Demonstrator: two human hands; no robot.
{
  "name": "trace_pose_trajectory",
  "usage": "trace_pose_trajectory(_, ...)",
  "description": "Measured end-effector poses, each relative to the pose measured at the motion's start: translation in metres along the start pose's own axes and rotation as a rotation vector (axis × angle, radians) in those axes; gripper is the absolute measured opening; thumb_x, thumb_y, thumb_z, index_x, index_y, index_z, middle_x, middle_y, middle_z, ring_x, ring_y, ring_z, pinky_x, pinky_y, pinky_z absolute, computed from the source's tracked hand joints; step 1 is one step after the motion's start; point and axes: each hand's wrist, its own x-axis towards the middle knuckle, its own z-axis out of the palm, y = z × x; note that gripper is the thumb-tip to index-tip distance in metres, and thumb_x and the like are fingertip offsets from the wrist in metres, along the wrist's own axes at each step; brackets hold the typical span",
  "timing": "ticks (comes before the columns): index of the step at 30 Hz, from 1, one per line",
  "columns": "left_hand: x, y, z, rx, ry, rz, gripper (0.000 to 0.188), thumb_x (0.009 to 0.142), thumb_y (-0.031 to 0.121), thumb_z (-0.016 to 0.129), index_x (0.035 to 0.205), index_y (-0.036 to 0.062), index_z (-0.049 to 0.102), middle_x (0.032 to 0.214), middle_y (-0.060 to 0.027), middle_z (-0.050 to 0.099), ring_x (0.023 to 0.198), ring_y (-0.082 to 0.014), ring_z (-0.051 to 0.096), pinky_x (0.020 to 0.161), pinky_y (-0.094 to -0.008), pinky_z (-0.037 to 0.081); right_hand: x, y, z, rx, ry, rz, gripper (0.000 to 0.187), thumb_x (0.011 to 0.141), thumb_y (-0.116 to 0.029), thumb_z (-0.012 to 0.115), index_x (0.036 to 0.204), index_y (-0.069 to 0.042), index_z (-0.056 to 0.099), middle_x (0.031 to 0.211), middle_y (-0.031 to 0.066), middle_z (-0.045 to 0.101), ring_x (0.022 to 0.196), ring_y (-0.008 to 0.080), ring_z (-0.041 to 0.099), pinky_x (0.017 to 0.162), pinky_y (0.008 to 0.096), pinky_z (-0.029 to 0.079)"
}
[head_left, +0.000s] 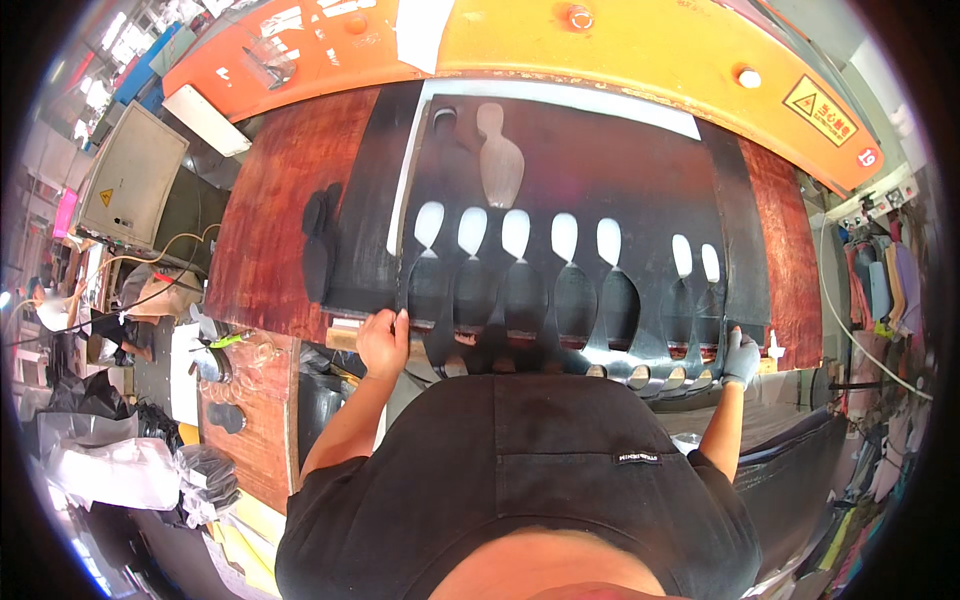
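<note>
orange machine (510, 38) behind; left hand (383, 342) and gloved right hand (740, 358) grip the near corners of a black sheet (620, 165).

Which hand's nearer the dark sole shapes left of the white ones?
Left. The left hand is right of the dark sole shapes, toward the body; the right hand is far off, beyond the white shapes.

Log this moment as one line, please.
left hand: bare, at near-left edge of black sheet | right hand: grey-gloved, near-right edge | sheet: row of sole-shaped cutouts | beyond: yellow-orange machine
</note>
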Motion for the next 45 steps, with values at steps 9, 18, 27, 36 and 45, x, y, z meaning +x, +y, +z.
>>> trace_pose_trajectory(9, 0.038, 0.056, 0.005, -0.168, -0.092, 0.445, 0.032, 0.079, 0.015, 0.063, 0.108, 0.0039, 0.057, 0.112, -0.0142, 0.055, 0.104, -0.033, 0.052, 0.091, -0.0429, 0.039, -0.047, -0.018, -0.039, 0.121, 0.163, -0.146, 0.04, 0.089, -0.035, 0.054, 0.077, 0.003, 0.058, 0.077, 0.0205, 0.057, 0.073, 0.0334, 0.056, 0.066, 0.0425, 0.041)
trace_pose_trajectory(18, 0.08, 0.067, 0.052, -0.036, -0.157, 0.473, 0.032, 0.079, 0.019, 0.062, 0.109, 0.0073, 0.059, 0.121, -0.009, 0.053, 0.117, -0.0278, 0.045, 0.1, -0.0463, 0.032, -0.078, -0.298, 0.015, 0.531, -0.298, -0.801, 0.067, 0.073, -0.04, 0.071, 0.125, -0.004, 0.049, 0.131, 0.0184, 0.047, 0.125, 0.0331, 0.041, 0.105, 0.0418, 0.033)
trace_pose_trajectory(27, 0.086, 0.067, 0.053, -0.009, -0.201, 0.435, 0.03, 0.08, 0.02, 0.062, 0.107, 0.0084, 0.062, 0.121, -0.0097, 0.053, 0.116, -0.0282, 0.044, 0.1, -0.0422, 0.031, -0.122, -0.45, 0.049, 0.146, -0.439, -0.711, 0.078, 0.064, -0.041, 0.069, 0.128, -0.003, 0.045, 0.136, 0.0293, 0.036, 0.122, 0.0411, 0.04, 0.098, 0.0442, 0.036)
trace_pose_trajectory(36, 0.09, 0.067, 0.058, -0.083, -0.166, 0.4, 0.032, 0.079, 0.022, 0.064, 0.109, 0.0117, 0.063, 0.121, -0.0069, 0.054, 0.118, -0.0261, 0.044, 0.103, -0.0473, 0.03, -0.048, -0.435, 0.06, 1.422, -1.118, -0.153, 0.043, 0.078, -0.016, 0.067, 0.117, -0.002, 0.055, 0.086, 0.0051, 0.062, 0.071, 0.0154, 0.06, 0.062, 0.029, 0.05)
trace_pose_trajectory(45, 0.095, 0.07, 0.058, -0.075, -0.178, 0.393, 0.031, 0.08, 0.021, 0.063, 0.11, 0.0114, 0.063, 0.121, -0.0063, 0.054, 0.119, -0.0254, 0.044, 0.104, -0.0438, 0.029, -0.048, -0.411, 0.036, 0.739, -0.536, -0.476, 0.068, 0.061, -0.032, 0.072, 0.119, -0.001, 0.056, 0.103, 0.0202, 0.062, 0.093, 0.0356, 0.062, 0.087, 0.0356, 0.048)
